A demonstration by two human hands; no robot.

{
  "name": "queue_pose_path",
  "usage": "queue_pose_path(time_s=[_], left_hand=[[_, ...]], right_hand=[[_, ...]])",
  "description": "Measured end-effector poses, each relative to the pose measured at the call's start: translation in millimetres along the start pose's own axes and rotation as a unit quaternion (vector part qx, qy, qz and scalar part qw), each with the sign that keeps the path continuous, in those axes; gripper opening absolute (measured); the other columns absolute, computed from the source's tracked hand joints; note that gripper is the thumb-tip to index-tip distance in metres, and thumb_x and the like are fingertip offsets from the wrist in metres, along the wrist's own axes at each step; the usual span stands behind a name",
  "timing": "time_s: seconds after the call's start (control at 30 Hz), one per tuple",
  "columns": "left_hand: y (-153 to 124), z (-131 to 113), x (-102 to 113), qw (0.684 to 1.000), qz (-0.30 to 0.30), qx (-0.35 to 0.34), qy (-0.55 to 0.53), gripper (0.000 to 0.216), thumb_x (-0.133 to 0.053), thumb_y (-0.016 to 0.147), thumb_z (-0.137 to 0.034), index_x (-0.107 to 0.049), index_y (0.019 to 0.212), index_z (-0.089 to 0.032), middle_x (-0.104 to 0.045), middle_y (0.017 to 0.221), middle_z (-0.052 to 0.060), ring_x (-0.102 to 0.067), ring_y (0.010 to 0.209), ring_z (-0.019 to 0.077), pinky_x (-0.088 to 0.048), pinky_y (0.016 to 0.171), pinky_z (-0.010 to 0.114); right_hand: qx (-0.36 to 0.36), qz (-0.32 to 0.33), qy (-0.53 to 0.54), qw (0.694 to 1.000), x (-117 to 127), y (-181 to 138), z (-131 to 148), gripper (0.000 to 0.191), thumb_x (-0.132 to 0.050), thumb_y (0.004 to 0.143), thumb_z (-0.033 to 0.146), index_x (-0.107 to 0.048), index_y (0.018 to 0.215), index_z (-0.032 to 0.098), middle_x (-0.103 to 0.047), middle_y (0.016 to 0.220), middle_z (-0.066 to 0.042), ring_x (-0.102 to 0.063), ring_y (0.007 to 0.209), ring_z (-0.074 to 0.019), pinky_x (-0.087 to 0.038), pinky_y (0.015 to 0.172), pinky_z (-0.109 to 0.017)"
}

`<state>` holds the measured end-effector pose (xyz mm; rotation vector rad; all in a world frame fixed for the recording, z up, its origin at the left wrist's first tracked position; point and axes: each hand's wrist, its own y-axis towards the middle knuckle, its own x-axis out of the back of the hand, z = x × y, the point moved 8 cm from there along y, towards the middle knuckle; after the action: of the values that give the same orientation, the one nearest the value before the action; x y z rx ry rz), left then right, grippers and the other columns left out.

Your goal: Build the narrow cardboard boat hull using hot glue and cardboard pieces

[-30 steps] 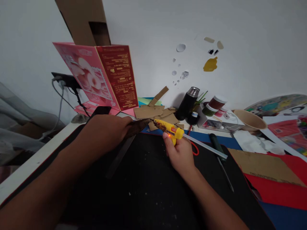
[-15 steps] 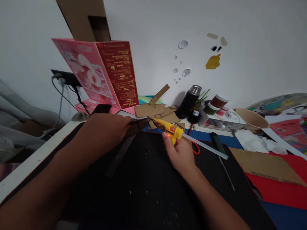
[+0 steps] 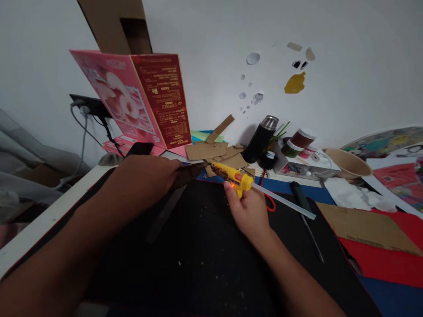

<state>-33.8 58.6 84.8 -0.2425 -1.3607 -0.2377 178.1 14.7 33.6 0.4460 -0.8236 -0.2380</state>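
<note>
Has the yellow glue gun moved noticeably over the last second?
No, not noticeably: judged against the screwdriver lying on the black mat, the yellow glue gun keeps almost the same place, its pale glue stick still crossing that tool in view.

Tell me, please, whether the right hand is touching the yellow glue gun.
Touching. The head view shows the right hand closed around the handle of the yellow glue gun, with the thumb against its side.
</note>
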Motion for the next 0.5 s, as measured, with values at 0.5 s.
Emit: queue_pose_path(time_s=[0.5], left_hand=[[-0.2, 3.8, 1.4, 1.0, -0.01, 0.0, -0.005, 0.055, -0.032, 0.104, -0.057, -0.074, 0.133, -0.035, -0.082, 0.102, 0.013, -0.076, 0.082, 0.0391, -0.041, 0.059, 0.039]], right_hand=[[0.001, 0.009, -0.014, 1.0, -1.3, -0.9, -0.1, 0.044, -0.048, 0.103, 0.052, -0.068, 0.078, 0.02, -0.075, 0.073, -0.011, -0.071, 0.066, -0.027, -0.049, 0.061, -0.034]])
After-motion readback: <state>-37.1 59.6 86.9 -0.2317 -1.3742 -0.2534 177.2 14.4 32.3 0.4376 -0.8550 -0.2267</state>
